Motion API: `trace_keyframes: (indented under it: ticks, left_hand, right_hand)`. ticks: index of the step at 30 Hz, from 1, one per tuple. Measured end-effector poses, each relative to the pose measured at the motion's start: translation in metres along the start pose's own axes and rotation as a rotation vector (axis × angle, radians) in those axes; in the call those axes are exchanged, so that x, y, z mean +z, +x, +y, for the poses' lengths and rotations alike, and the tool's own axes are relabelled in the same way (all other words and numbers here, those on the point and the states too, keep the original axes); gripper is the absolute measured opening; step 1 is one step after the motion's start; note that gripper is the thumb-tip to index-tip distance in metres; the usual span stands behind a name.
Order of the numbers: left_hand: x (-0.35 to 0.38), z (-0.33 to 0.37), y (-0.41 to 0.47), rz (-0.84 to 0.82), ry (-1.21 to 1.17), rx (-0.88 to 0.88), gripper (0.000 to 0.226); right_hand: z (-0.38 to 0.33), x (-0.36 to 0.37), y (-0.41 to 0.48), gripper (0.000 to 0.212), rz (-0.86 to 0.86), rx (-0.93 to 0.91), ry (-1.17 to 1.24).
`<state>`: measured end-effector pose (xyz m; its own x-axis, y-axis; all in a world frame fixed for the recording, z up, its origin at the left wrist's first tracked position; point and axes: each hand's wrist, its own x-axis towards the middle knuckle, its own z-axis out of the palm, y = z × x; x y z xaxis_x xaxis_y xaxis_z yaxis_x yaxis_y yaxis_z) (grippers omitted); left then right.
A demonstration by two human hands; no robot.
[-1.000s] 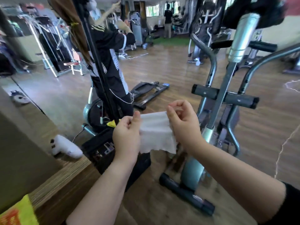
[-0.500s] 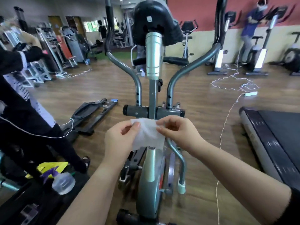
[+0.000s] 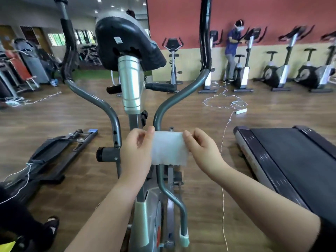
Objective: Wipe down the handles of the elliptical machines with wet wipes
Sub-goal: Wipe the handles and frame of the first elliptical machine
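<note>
We hold the wipe (image 3: 170, 148) spread flat between both hands, in front of the elliptical's post (image 3: 131, 91), low down near the crossbar (image 3: 107, 154). Left hand (image 3: 137, 151): thumb and fingers pinched on the wipe's left edge. Right hand (image 3: 201, 149): fingertips pinched on its right edge. The wipe touches no part of the machine yet; its lower edge hangs free.

Handles: left handle (image 3: 68, 46) rises left of the post, right handle (image 3: 205, 33) right of it, both with black grips well above the hands. A short black grip bar (image 3: 160, 87) sits just behind the post.

Judgement: step in hand is readying the wipe; wiping not begun. To do it well, we would drape the open wipe over one palm, wrap it fully round a black grip, and stroke along the length while turning the wrist, so the far side gets covered. Refold to a fresh face before the second handle. Risk: a bunched wipe only touches the near face.
</note>
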<state>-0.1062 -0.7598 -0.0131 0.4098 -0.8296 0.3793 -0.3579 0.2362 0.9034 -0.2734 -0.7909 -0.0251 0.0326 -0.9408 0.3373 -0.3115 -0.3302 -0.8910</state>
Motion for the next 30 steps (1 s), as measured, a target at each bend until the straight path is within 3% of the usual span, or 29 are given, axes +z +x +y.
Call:
trace_keyframes:
  ticks: [7,17,23,30]
  left_hand:
    - [0.044,0.002,0.064,0.031,-0.138,0.028,0.029]
    - [0.072,-0.017,0.141,-0.11,-0.133,0.108,0.03]
    - [0.093,-0.022,0.165,-0.102,-0.147,0.166,0.026]
    - [0.133,-0.025,0.201,-0.099,-0.158,0.261,0.024]
  right_hand:
    - [-0.017,0.03,0.05,0.031,0.302,0.051,0.133]
    - [-0.01,0.061,0.113,0.028,0.562,0.056,0.19]
    - [0.004,0.05,0.145,0.028,0.614,-0.021,0.027]
    - [0.024,0.033,0.179,0.029,0.647,-0.071,0.005]
